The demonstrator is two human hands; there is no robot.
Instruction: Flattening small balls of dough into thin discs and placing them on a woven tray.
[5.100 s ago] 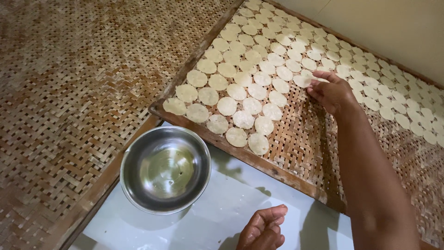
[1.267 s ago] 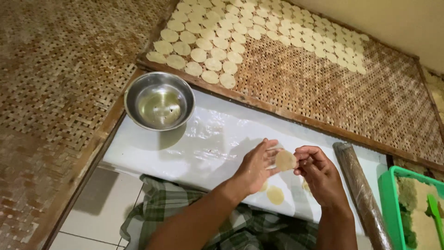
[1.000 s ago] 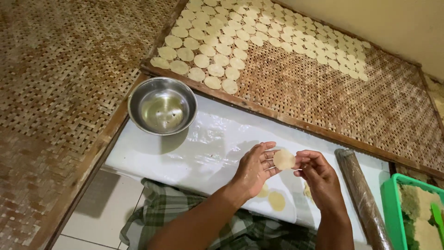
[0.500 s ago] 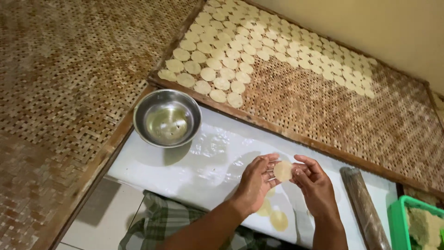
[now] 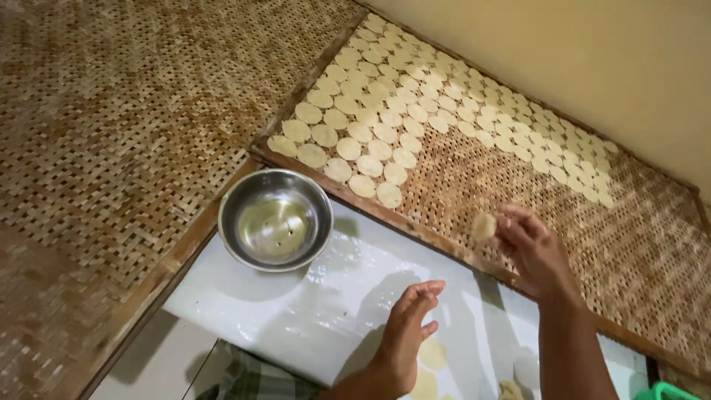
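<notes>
My right hand (image 5: 535, 248) holds a thin round disc of pale dough (image 5: 484, 226) by its edge, just over the near wooden rim of the woven bamboo tray (image 5: 563, 222). Several flat dough discs (image 5: 370, 126) lie in rows on the tray's left and far part. My left hand (image 5: 407, 330) hovers with fingers apart over the white plastic sheet (image 5: 296, 318), holding nothing. More dough discs (image 5: 431, 354) lie on the sheet beside that hand.
A steel bowl (image 5: 275, 219) stands on the sheet's left end. A second woven tray (image 5: 111, 148) fills the left side. A green container's corner (image 5: 666, 391) shows at the bottom right. Checked cloth (image 5: 244, 374) lies at the bottom edge. A plain wall (image 5: 592, 59) runs behind.
Both hands held the disc together over the sheet. Now my right hand alone has carried it up toward the tray, and my left hand has let go and stayed low.
</notes>
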